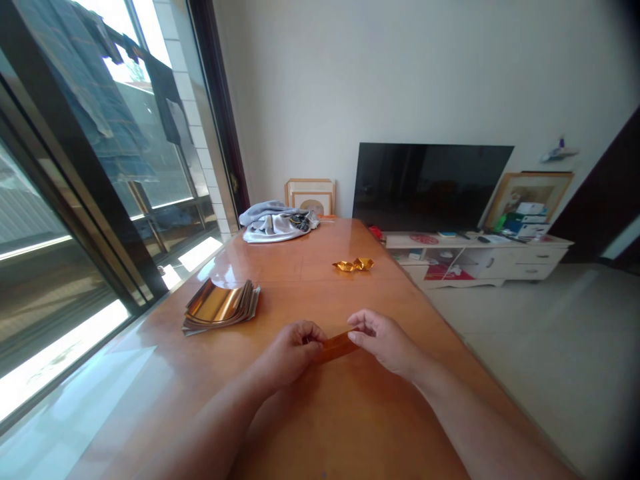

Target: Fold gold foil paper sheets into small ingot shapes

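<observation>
A narrow strip of orange-gold foil is stretched between my two hands, low over the wooden table. My left hand pinches its left end between thumb and fingers. At the right end, my right hand grips the foil with thumb and fingertips. To the left lies a stack of shiny gold foil sheets, curling up at the edges. Beyond my hands, crumpled, twisted gold foil rests near the table's right side.
The brown table runs away from me, its right edge beside the floor. Grey and white cloth is bundled at the far end. A television stands on a white cabinet. Glass doors are on the left.
</observation>
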A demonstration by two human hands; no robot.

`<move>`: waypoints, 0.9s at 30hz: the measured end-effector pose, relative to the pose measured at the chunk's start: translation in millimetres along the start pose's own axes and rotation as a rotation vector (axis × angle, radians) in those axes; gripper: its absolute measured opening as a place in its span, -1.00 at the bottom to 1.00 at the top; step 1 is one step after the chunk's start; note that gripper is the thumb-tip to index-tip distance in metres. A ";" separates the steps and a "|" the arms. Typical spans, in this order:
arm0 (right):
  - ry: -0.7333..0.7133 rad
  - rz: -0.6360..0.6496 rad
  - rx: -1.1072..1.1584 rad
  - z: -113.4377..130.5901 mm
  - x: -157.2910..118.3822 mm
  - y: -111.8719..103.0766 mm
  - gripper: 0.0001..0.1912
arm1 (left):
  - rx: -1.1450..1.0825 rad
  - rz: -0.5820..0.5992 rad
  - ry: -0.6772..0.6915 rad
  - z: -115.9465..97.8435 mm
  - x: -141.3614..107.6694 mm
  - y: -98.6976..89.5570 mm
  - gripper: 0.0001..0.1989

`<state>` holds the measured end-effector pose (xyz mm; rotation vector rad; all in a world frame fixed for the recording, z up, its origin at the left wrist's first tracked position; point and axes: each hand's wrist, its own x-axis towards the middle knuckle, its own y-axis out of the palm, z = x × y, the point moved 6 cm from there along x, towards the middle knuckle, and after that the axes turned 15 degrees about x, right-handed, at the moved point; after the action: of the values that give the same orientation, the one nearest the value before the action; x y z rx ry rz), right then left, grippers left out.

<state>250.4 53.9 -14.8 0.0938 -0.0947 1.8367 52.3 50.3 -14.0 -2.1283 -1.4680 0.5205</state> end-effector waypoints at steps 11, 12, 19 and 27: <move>0.154 0.046 0.304 5.8 -4.6 0.7 -0.72 | -0.162 0.155 -0.061 -8.7 -10.8 2.3 -0.84; 0.158 0.046 0.309 4.8 -4.3 1.2 -0.71 | -0.162 0.162 -0.069 -8.7 -11.3 2.8 -0.83; 0.172 0.009 0.317 -2.7 -1.6 -2.0 -0.67 | -0.173 0.175 -0.071 -12.0 -13.6 1.9 -0.81; 0.093 0.050 0.173 7.0 -2.4 2.7 -0.62 | -0.173 0.322 -0.013 -13.0 -17.1 3.8 -0.75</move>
<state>248.6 50.1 -8.1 0.1279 0.1290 1.8936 56.7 30.8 -5.3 -2.5222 -1.2194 0.5381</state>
